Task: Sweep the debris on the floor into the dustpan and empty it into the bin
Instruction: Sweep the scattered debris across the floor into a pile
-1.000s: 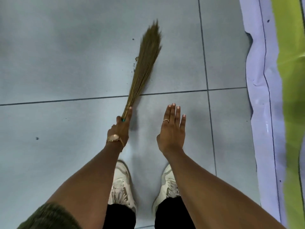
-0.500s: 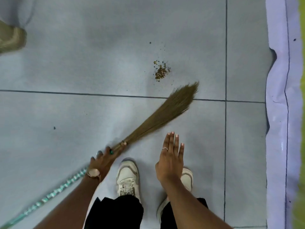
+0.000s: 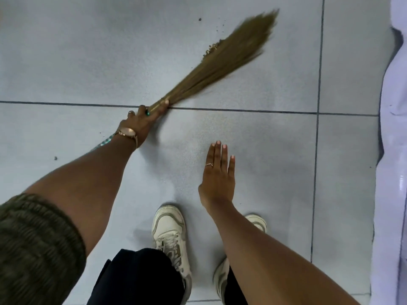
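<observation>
Debris (image 3: pixel 211 49) on grey tiled floor (image 3: pixel 88 62), upper middle, small brown crumbs at left edge of broom (image 3: pixel 222 60) bristles (partly covered, bristles blurred). Left hand (image 3: pixel 143 121) clamped round broom neck at tile seam, watch (image 3: pixel 127 132) on wrist. Right hand (image 3: pixel 218 172) empty, flat, fingers straight and together, above floor ahead of white shoes (image 3: pixel 170 236). Pale sheet (image 3: pixel 394 150) along right edge.
</observation>
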The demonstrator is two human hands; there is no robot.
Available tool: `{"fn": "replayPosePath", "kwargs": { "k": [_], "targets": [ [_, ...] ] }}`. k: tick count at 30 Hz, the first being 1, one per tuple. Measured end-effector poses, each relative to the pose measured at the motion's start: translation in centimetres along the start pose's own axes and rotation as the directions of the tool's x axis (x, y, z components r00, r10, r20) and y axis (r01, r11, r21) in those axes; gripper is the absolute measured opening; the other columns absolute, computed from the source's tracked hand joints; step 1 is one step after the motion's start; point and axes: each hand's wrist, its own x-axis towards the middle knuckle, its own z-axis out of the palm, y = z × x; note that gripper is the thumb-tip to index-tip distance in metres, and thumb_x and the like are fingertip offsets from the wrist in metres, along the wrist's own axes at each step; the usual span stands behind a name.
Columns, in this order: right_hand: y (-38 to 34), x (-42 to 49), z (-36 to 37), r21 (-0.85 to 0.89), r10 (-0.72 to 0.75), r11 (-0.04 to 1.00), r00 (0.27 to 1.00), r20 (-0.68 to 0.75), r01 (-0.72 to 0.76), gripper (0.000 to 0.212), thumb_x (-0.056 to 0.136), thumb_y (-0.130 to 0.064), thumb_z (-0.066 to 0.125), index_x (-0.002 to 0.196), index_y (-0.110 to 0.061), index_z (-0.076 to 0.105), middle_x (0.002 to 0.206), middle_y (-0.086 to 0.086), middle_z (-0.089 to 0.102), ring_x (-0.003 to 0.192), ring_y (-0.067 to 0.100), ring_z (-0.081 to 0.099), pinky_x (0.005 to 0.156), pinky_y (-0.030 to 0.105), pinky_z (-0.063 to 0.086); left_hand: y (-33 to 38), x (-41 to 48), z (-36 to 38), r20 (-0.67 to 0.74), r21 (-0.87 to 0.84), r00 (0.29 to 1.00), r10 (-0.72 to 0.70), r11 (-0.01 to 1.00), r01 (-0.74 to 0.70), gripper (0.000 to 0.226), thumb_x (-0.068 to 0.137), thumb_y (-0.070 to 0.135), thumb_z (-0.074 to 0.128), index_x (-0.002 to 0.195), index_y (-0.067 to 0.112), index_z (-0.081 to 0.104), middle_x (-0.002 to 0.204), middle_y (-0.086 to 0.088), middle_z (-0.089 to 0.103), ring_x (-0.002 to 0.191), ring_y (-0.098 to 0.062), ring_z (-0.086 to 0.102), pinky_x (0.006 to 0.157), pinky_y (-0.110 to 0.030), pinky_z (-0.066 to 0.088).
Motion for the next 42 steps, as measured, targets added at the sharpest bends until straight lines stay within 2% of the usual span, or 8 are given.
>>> {"fn": "replayPosePath", "kwargs": {
  "k": [6,12,17,20,24,28,34,42],
  "targets": [
    [0.1,-1.1,-4.2,0.048,0.047,0.998,0.998,-0.034,-0.046,0.093,0.086,-0.002,0.052,0.152,-0.005,-0.014,0.162,0.011,-0.015,0.15,0.026,-0.014,0.125,0.043,-0.002,2.6,-0.2,-6.0,-0.076,-0.059,0.997,-0.034,0.998,0.03,0.103,0.08,-0.018,0.039,0.146,0.047,-0.007,0.114,-0.023,0.039,0.087,-0.044,0.049,0.062,-0.051,0.048],
    [-0.1,-3.0,-6.4,0.112,0.08,0.991,0.996,-0.048,-0.074,0.093,0.084,0.001,0.049,0.152,-0.006,-0.014,0.162,0.011,-0.015,0.15,0.026,-0.015,0.124,0.043,-0.003,0.9,-3.5,-8.1,-0.057,-0.229,0.963,-0.264,0.942,0.244,0.108,0.077,-0.013,0.047,0.146,0.041,-0.016,0.109,-0.024,0.039,0.071,-0.037,0.046,0.069,-0.049,0.046],
    [0.5,-1.6,-4.4,0.105,0.068,0.992,0.997,-0.047,-0.063,0.09,0.085,0.0,0.048,0.152,-0.005,-0.012,0.163,0.012,-0.013,0.151,0.026,-0.013,0.122,0.043,-0.005,-1.2,-3.3,-3.6,0.082,-0.204,0.864,-0.497,0.84,0.503,0.101,0.086,0.0,0.053,0.146,0.039,-0.018,0.126,-0.029,0.039,0.105,-0.05,0.052,0.093,-0.061,0.041],
    [1.5,-0.7,-3.3,0.082,0.119,0.99,0.993,-0.018,-0.117,0.091,0.087,-0.005,0.051,0.152,-0.004,-0.012,0.163,0.013,-0.012,0.151,0.027,-0.012,0.123,0.043,-0.004,1.1,-3.5,-0.4,0.084,-0.23,0.818,-0.568,0.788,0.571,0.076,0.096,0.009,0.039,0.15,0.037,-0.006,0.128,-0.029,0.04,0.112,-0.048,0.049,0.098,-0.06,0.032],
    [2.8,0.3,-2.8,0.065,0.157,0.986,0.987,-0.017,-0.156,0.088,0.088,-0.001,0.049,0.152,-0.003,-0.012,0.162,0.014,-0.013,0.15,0.028,-0.013,0.124,0.044,-0.002,6.5,-3.8,3.1,0.089,-0.241,0.865,-0.494,0.832,0.5,0.077,0.095,-0.001,0.037,0.15,0.026,-0.01,0.129,-0.036,0.039,0.109,-0.045,0.053,0.09,-0.056,0.042],
    [3.5,1.1,-3.8,0.05,0.15,0.988,0.987,-0.062,-0.147,0.086,0.086,0.001,0.045,0.152,-0.003,-0.01,0.163,0.014,-0.011,0.151,0.028,-0.011,0.125,0.044,-0.001,11.3,-4.0,4.3,0.087,-0.181,0.9,-0.427,0.882,0.436,0.079,0.093,-0.003,0.035,0.15,0.026,-0.012,0.122,-0.024,0.042,0.092,-0.036,0.061,0.077,-0.049,0.049],
    [4.6,1.3,-4.9,0.06,0.19,0.981,0.979,-0.071,-0.186,0.085,0.087,0.003,0.043,0.153,-0.004,-0.01,0.163,0.013,-0.011,0.151,0.027,-0.012,0.125,0.044,-0.001,13.7,-2.9,3.0,0.096,-0.127,0.956,-0.276,0.95,0.286,0.088,0.088,-0.006,0.038,0.148,0.027,-0.017,0.118,-0.022,0.041,0.091,-0.039,0.058,0.075,-0.051,0.05],
    [4.9,-3.6,-7.5,0.128,0.272,0.956,0.96,-0.062,-0.262,0.088,0.085,0.003,0.045,0.152,-0.004,-0.011,0.162,0.012,-0.014,0.15,0.027,-0.013,0.125,0.044,-0.002,14.6,-7.3,-2.9,0.032,-0.098,0.958,-0.286,0.953,0.287,0.095,0.085,-0.008,0.047,0.15,0.022,-0.015,0.118,-0.019,0.043,0.097,-0.037,0.057,0.073,-0.049,0.051]
  ]
}}
